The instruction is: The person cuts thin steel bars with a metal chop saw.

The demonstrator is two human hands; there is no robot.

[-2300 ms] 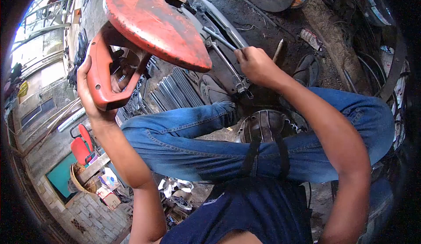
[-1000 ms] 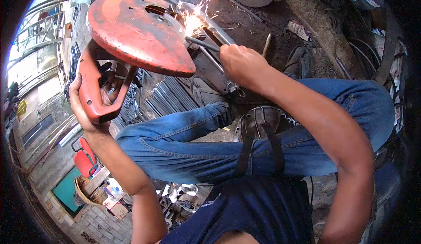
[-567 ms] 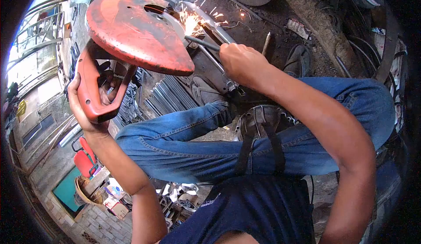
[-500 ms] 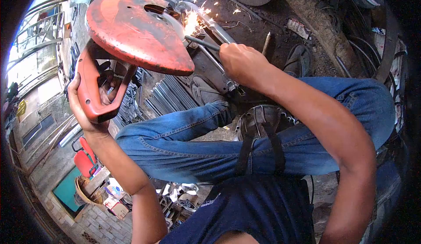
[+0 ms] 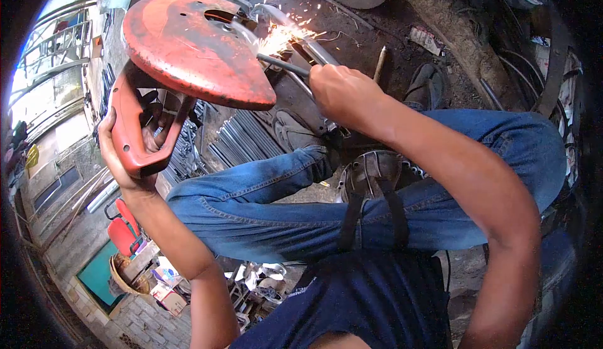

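Red cut-off saw [image 5: 195, 57] sits up front, left of centre, with the left hand [image 5: 118, 166] wrapped round its loop handle [image 5: 130, 126]. Right hand [image 5: 345, 91] is clenched on a dark metal rod [image 5: 284, 64], and sparks [image 5: 282, 38] are spraying right by the rod's far end. Bunch of metal tubes [image 5: 248, 137] lying on the ground near one shoe [image 5: 294, 129].
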